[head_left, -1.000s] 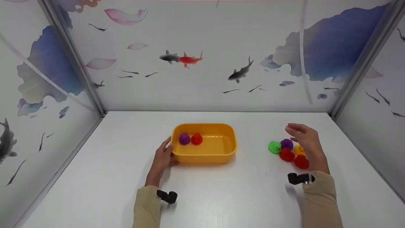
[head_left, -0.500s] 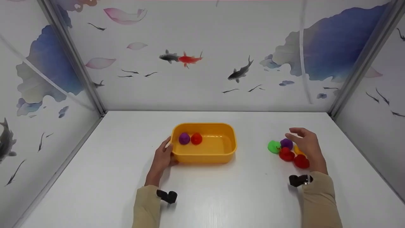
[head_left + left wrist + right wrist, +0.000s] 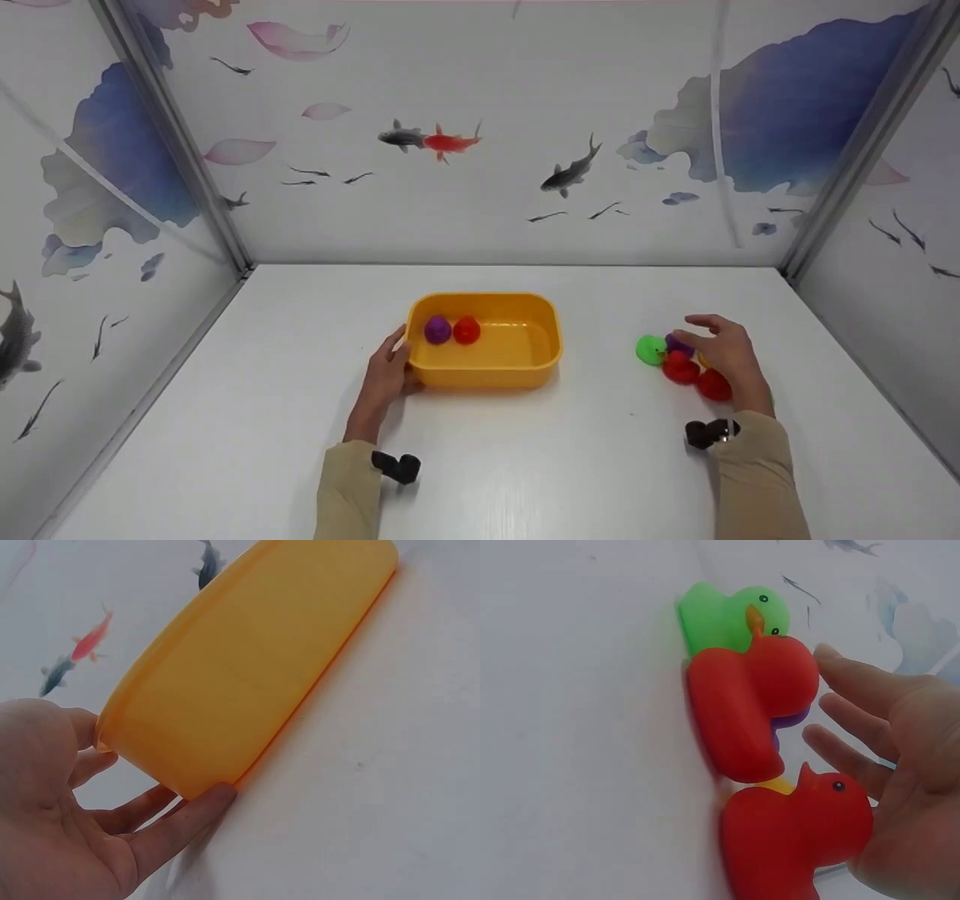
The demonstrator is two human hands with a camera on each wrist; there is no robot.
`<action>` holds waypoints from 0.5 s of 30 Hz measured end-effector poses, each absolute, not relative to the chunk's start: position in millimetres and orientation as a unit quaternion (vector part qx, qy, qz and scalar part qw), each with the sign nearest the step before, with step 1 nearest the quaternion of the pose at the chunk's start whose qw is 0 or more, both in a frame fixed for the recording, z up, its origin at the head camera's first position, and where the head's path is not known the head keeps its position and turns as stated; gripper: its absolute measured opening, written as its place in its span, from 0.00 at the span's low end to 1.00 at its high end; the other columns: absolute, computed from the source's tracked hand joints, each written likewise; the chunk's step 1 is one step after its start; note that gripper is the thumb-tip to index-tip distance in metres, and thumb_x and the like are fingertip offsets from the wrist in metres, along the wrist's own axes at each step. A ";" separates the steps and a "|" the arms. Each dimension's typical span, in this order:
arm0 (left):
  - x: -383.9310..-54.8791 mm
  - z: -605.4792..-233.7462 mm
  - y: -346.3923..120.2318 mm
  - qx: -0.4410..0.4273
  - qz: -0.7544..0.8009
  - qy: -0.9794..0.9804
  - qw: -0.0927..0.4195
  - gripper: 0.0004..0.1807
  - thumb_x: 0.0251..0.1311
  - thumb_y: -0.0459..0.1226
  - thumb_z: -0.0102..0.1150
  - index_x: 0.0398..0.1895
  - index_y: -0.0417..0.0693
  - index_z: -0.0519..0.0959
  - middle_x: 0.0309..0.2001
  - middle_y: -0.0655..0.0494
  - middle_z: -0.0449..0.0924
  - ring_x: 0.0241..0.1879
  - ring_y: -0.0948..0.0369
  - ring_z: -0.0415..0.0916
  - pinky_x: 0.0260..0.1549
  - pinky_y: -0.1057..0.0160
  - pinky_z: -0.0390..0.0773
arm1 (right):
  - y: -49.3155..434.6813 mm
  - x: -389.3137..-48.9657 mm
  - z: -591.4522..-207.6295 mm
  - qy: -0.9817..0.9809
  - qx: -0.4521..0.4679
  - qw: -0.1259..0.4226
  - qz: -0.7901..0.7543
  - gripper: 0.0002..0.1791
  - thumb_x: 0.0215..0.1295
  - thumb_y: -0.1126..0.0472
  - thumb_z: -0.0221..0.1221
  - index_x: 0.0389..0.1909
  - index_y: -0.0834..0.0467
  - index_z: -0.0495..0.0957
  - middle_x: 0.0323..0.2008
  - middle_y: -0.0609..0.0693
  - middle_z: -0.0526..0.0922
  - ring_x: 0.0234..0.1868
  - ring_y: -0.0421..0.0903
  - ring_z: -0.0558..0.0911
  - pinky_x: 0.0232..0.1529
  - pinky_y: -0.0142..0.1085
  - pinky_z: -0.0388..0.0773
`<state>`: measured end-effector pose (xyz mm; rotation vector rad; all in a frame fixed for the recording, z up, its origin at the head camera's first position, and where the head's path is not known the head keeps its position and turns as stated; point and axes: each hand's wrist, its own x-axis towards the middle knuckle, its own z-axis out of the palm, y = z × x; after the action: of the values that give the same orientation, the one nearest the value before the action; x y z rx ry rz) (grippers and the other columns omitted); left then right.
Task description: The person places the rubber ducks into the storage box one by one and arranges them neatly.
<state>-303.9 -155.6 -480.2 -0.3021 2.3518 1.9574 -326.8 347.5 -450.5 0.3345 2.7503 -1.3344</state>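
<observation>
My left hand [image 3: 385,379] holds the left end of a yellow plastic basin [image 3: 517,379]; in the left wrist view its fingers are at the rim and the bottom edge. Inside the basin sit a round purple toy [image 3: 438,329] and a red toy [image 3: 466,330]. Over a cluster of rubber ducks, my right hand [image 3: 727,351] has thumb and fingers spread apart, close to a purple duck [image 3: 679,346]. Beside that lie a green duck [image 3: 650,350] and two red ducks, one nearer the middle [image 3: 735,709] and one in front [image 3: 795,829]. A yellow duck [image 3: 778,785] is mostly hidden.
The white table [image 3: 525,465] is enclosed by white panels [image 3: 480,225] painted with fish and petals. Black wrist cameras [image 3: 397,466] are strapped at both sleeves. A bit of green shows behind the right wrist.
My right hand has lowered and come closer to the purple duck, covering more of the yellow one. The left hand and the basin have stayed in place.
</observation>
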 end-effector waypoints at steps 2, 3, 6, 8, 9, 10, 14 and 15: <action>-303.5 -480.4 -155.9 -0.095 0.636 0.765 0.031 0.29 0.79 0.47 0.41 0.79 0.60 0.55 0.67 0.40 0.72 0.43 0.58 0.81 0.44 0.58 0.87 | 346.1 -325.8 -450.0 0.894 0.111 0.037 -0.432 0.38 0.70 0.45 0.59 0.75 0.58 0.61 0.76 0.71 0.51 0.75 0.70 0.54 0.74 0.64 0.58; -303.4 -480.4 -156.1 -0.094 0.636 0.765 0.029 0.29 0.79 0.46 0.41 0.79 0.59 0.55 0.67 0.40 0.72 0.42 0.58 0.81 0.43 0.58 0.87 | 345.5 -325.6 -450.2 0.894 0.112 0.038 -0.433 0.38 0.71 0.46 0.58 0.75 0.58 0.61 0.76 0.71 0.52 0.74 0.70 0.56 0.74 0.63 0.59; -303.2 -480.5 -156.6 -0.089 0.637 0.765 0.027 0.29 0.79 0.46 0.41 0.79 0.58 0.56 0.66 0.39 0.72 0.41 0.58 0.82 0.42 0.58 0.88 | 344.8 -324.9 -450.0 0.892 0.114 0.041 -0.436 0.37 0.72 0.47 0.58 0.75 0.58 0.60 0.75 0.71 0.55 0.71 0.68 0.60 0.72 0.62 0.62; -302.7 -480.5 -156.9 -0.088 0.638 0.765 0.027 0.29 0.79 0.46 0.41 0.79 0.58 0.56 0.66 0.38 0.72 0.41 0.58 0.82 0.42 0.58 0.88 | 345.4 -324.8 -450.5 0.890 0.112 0.042 -0.439 0.37 0.72 0.46 0.58 0.75 0.58 0.60 0.74 0.71 0.57 0.70 0.67 0.59 0.72 0.62 0.62; -302.4 -480.6 -157.1 -0.087 0.638 0.764 0.028 0.29 0.79 0.45 0.41 0.79 0.58 0.56 0.66 0.38 0.72 0.41 0.58 0.82 0.42 0.57 0.88 | 346.0 -325.1 -451.0 0.890 0.111 0.042 -0.440 0.37 0.72 0.46 0.58 0.75 0.59 0.60 0.74 0.71 0.57 0.70 0.66 0.60 0.72 0.62 0.62; -302.3 -480.9 -157.3 -0.085 0.639 0.764 0.029 0.29 0.79 0.45 0.41 0.79 0.57 0.56 0.66 0.38 0.72 0.42 0.58 0.82 0.42 0.57 0.88 | 346.5 -325.0 -451.4 0.890 0.109 0.044 -0.441 0.38 0.71 0.46 0.58 0.75 0.59 0.60 0.74 0.71 0.58 0.71 0.67 0.59 0.72 0.63 0.61; -301.5 -481.5 -157.4 -0.082 0.641 0.763 0.030 0.28 0.79 0.45 0.40 0.79 0.57 0.55 0.66 0.37 0.72 0.44 0.58 0.82 0.43 0.56 0.88 | 347.5 -324.6 -454.2 0.891 0.106 0.056 -0.438 0.39 0.71 0.45 0.58 0.75 0.59 0.60 0.73 0.71 0.59 0.72 0.68 0.56 0.72 0.64 0.60; -301.5 -481.6 -157.1 -0.084 0.640 0.763 0.031 0.28 0.79 0.45 0.40 0.79 0.57 0.55 0.65 0.38 0.72 0.44 0.58 0.82 0.44 0.56 0.87 | 347.5 -324.3 -454.9 0.892 0.106 0.059 -0.435 0.39 0.71 0.45 0.58 0.75 0.60 0.60 0.73 0.71 0.59 0.73 0.69 0.56 0.72 0.64 0.61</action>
<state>-301.5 -157.1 -481.6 -0.2576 2.3507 1.9735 -324.3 347.5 -454.9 0.3221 2.7023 -1.3160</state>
